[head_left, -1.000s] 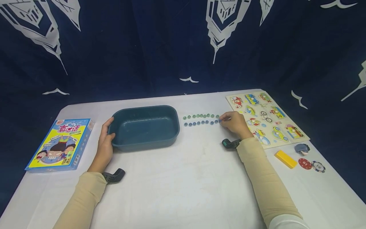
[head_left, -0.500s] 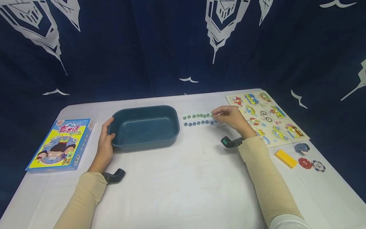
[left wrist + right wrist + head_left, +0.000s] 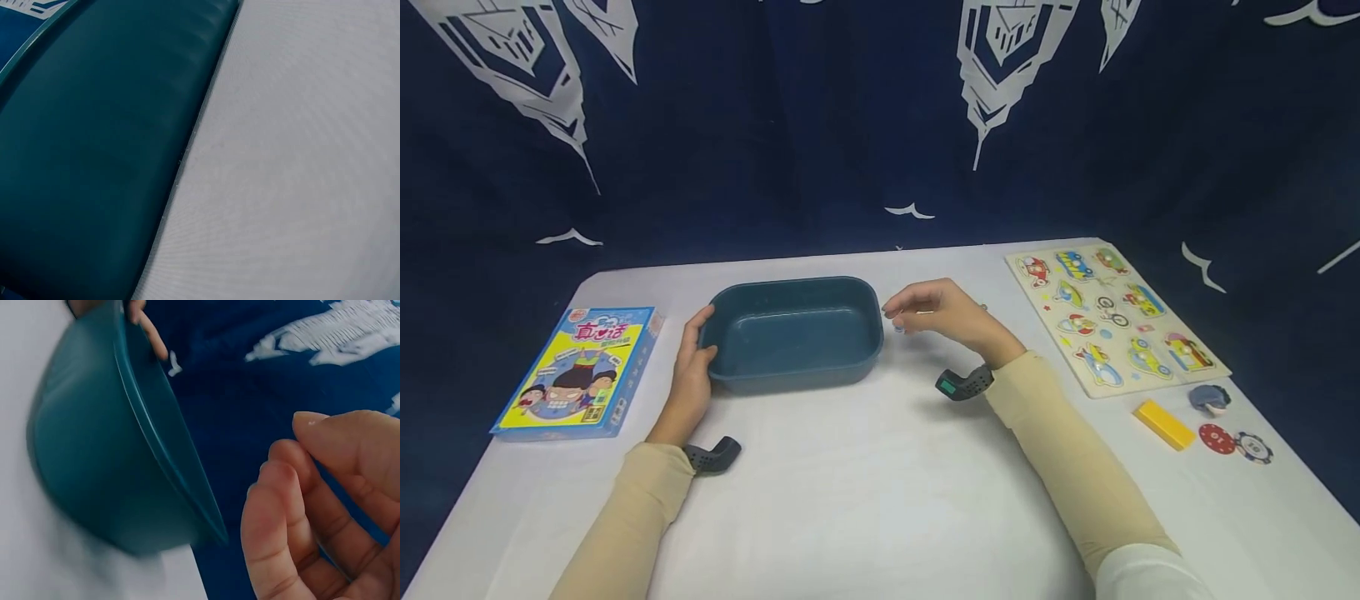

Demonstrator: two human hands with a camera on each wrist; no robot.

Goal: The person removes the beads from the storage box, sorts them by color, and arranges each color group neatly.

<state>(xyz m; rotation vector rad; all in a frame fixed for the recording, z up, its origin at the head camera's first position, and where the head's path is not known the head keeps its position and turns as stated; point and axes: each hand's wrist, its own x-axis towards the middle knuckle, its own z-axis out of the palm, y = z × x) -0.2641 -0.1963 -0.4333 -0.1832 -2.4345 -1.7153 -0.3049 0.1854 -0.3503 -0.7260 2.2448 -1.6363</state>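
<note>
My left hand (image 3: 691,375) holds the left end of a dark teal plastic basin (image 3: 797,377), thumb on the near side and fingers along the outer wall. The basin stands on the white table. My right hand (image 3: 953,318) hovers just right of the basin with loosely bent fingers, thumb and forefinger close together. No object shows between the fingertips (image 3: 307,425) in the right wrist view. Under this hand a blue glass marble (image 3: 898,328) peeks out; most of the other marbles are hidden. The left wrist view shows the basin's side wall (image 3: 106,150).
A boxed card game (image 3: 576,375) lies at the left. To the right are a wooden vehicle puzzle board (image 3: 1116,317), a yellow block (image 3: 1164,424), a small blue-grey figure (image 3: 1209,398), a red chip (image 3: 1217,438) and a black-and-white chip (image 3: 1253,447).
My right hand has lifted from the right end of the two marble rows and moved left, close to the basin. My left hand stays on the basin. The head view has shifted slightly.
</note>
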